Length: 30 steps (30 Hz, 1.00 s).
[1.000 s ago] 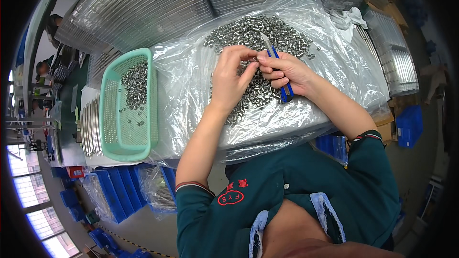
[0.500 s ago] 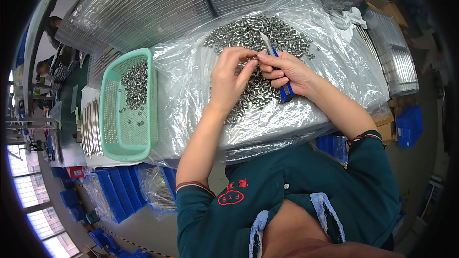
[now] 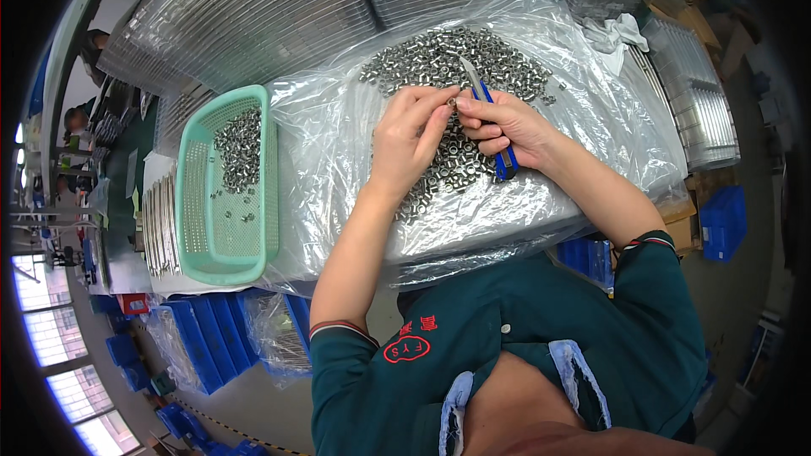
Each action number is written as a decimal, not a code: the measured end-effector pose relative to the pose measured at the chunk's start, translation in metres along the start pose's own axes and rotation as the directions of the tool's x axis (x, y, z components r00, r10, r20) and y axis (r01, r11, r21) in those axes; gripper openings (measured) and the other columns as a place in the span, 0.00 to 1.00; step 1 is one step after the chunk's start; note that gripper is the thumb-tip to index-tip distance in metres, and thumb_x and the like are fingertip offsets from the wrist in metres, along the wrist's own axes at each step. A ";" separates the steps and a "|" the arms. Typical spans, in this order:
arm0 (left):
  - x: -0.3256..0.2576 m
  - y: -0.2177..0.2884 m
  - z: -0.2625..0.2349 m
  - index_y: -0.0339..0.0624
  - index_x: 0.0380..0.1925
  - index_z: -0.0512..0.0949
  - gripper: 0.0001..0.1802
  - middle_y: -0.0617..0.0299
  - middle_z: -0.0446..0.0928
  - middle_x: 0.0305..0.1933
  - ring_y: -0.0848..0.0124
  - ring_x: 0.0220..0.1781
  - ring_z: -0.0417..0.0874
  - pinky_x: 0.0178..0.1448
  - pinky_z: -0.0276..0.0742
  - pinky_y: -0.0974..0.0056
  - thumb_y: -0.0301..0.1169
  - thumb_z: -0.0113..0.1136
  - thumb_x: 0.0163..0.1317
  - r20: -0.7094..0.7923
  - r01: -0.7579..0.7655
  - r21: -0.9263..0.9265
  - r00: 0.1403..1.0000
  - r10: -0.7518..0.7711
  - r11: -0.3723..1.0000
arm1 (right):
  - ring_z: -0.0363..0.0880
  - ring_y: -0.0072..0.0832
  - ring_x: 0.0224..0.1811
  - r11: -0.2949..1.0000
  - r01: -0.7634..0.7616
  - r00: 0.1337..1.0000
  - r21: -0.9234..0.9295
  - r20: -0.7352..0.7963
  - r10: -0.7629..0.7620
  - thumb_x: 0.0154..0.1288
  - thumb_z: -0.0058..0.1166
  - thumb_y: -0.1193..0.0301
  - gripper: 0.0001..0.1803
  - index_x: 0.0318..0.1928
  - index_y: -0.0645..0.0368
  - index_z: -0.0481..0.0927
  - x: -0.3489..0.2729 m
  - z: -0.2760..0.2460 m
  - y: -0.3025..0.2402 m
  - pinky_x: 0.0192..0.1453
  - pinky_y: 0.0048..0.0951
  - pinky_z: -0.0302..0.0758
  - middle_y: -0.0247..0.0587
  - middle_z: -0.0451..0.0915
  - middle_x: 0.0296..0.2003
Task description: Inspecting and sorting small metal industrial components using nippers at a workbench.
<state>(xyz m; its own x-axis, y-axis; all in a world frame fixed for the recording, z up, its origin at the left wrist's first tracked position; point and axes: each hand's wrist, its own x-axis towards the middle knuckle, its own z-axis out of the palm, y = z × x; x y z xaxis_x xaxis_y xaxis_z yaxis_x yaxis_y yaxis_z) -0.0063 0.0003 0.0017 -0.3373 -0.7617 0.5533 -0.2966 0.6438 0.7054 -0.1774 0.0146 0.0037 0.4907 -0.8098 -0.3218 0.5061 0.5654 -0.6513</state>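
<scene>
Between the fingertips of my left hand (image 3: 414,133) is a small metal ring-shaped part (image 3: 453,105), pinched by thumb and forefinger. My right hand (image 3: 508,125) grips a blue utility knife (image 3: 504,160), its blade out and pointing away from me. The right thumb and fingertips meet the left ones at the small part. Beneath and beyond both hands spreads a heap of small shiny metal parts (image 3: 452,167), like short collars or nuts, lying on clear plastic sheeting (image 3: 329,171).
Left of the heap stands a light green plastic basket (image 3: 272,203) with more metal parts inside. Stacked clear trays (image 3: 279,17) line the back, and another stack (image 3: 705,110) is at the right. Blue bins (image 3: 207,338) sit below the table edge. A white cloth (image 3: 615,34) lies far right.
The left fingers have shifted slightly, and the small metal part between the fingertips shows more plainly. The right hand and knife stay almost in place.
</scene>
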 end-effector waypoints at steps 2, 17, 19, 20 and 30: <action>0.000 0.000 0.000 0.43 0.40 0.78 0.12 0.59 0.75 0.35 0.67 0.36 0.77 0.38 0.72 0.67 0.25 0.56 0.55 0.010 -0.003 -0.013 1.000 0.003 1.000 | 0.57 0.04 0.14 1.000 -0.001 1.000 -0.013 -0.005 0.001 0.61 0.52 0.67 0.07 0.31 0.54 0.69 0.000 0.000 0.000 0.11 0.06 0.52 0.23 0.66 0.22; 0.000 0.000 0.004 0.44 0.44 0.77 0.16 0.60 0.72 0.40 0.74 0.35 0.75 0.34 0.72 0.74 0.21 0.57 0.53 0.026 -0.031 0.008 0.999 0.031 0.999 | 0.57 0.05 0.15 1.000 0.019 1.000 -0.022 -0.006 -0.019 0.63 0.50 0.64 0.10 0.32 0.56 0.69 0.000 0.001 0.000 0.12 0.07 0.53 0.24 0.66 0.22; 0.001 0.006 0.004 0.42 0.42 0.77 0.14 0.59 0.72 0.40 0.74 0.35 0.75 0.33 0.72 0.73 0.21 0.58 0.53 0.005 0.086 -0.092 0.996 -0.086 0.992 | 0.57 0.05 0.15 1.000 0.014 1.000 -0.028 -0.001 -0.014 0.64 0.49 0.64 0.10 0.33 0.56 0.69 0.000 0.002 -0.001 0.12 0.07 0.53 0.24 0.66 0.23; 0.000 0.005 0.004 0.42 0.42 0.77 0.14 0.59 0.72 0.40 0.74 0.35 0.75 0.33 0.72 0.73 0.21 0.58 0.53 0.003 0.087 -0.090 0.996 -0.087 0.992 | 0.56 0.05 0.15 0.999 0.008 1.000 -0.035 0.007 -0.008 0.64 0.48 0.64 0.10 0.34 0.57 0.70 -0.001 0.003 -0.002 0.12 0.07 0.53 0.24 0.66 0.23; 0.010 -0.008 -0.027 0.39 0.41 0.74 0.11 0.63 0.73 0.34 0.78 0.31 0.73 0.35 0.70 0.74 0.30 0.53 0.60 -0.308 0.170 -0.359 0.907 -0.288 0.918 | 0.56 0.05 0.15 0.999 0.020 1.000 -0.040 0.014 -0.019 0.65 0.46 0.65 0.16 0.48 0.64 0.70 -0.001 0.006 -0.002 0.12 0.07 0.52 0.23 0.65 0.21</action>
<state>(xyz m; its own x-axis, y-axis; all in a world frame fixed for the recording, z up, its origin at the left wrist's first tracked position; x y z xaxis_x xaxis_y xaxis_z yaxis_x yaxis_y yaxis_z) 0.0171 -0.0149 0.0135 0.0547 -0.8988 0.4350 -0.0090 0.4352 0.9003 -0.1754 0.0153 0.0097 0.4907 -0.8182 -0.2996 0.4866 0.5426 -0.6847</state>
